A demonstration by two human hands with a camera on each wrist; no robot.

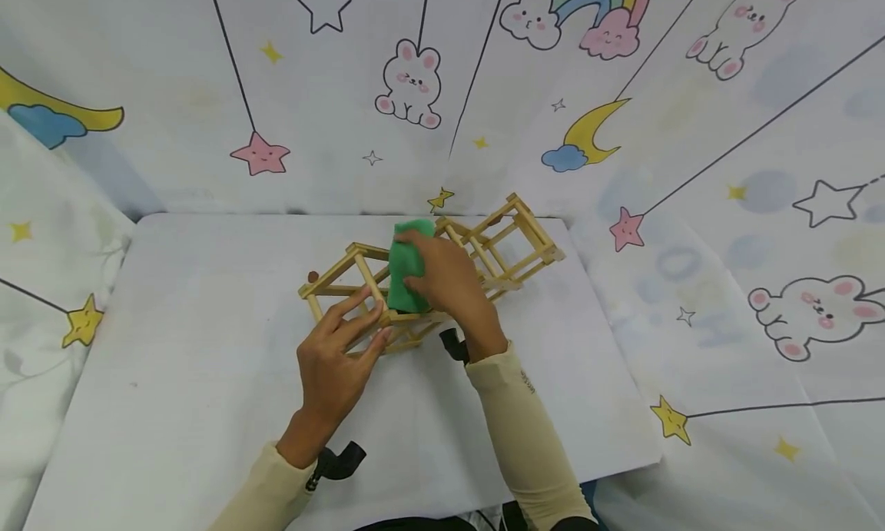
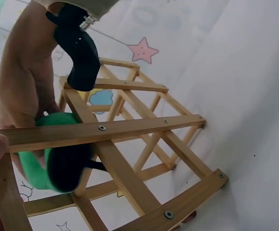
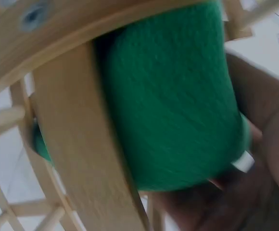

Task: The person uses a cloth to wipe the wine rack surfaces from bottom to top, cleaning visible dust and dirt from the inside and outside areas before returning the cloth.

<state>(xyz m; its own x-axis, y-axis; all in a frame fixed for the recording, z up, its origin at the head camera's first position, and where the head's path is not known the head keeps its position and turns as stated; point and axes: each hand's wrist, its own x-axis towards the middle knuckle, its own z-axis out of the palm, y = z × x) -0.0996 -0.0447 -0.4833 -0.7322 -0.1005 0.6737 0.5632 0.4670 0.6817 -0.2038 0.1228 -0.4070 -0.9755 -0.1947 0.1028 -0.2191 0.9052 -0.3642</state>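
A light wooden slatted rack (image 1: 535, 227) lies across the white board, built of flat slats and round dowels joined by screws. My left hand (image 1: 339, 371) holds its near left part, thumb and fingers about a slat. My right hand (image 1: 449, 277) grips a green fuzzy cleaning pad (image 1: 406, 263) at the middle of the rack. In the right wrist view the green pad (image 3: 173, 106) lies along a wooden slat (image 3: 84, 139). The left wrist view shows a dark patch (image 2: 68, 166) on the pad, behind the rack's bars.
The rack rests on a white tabletop (image 1: 193, 377) near its back edge. Behind and at both sides hangs white cloth (image 1: 332, 185) printed with stars, rabbits and moons. A black wrist mount (image 1: 342, 462) sticks out from the left wrist, another (image 1: 452, 345) from the right.
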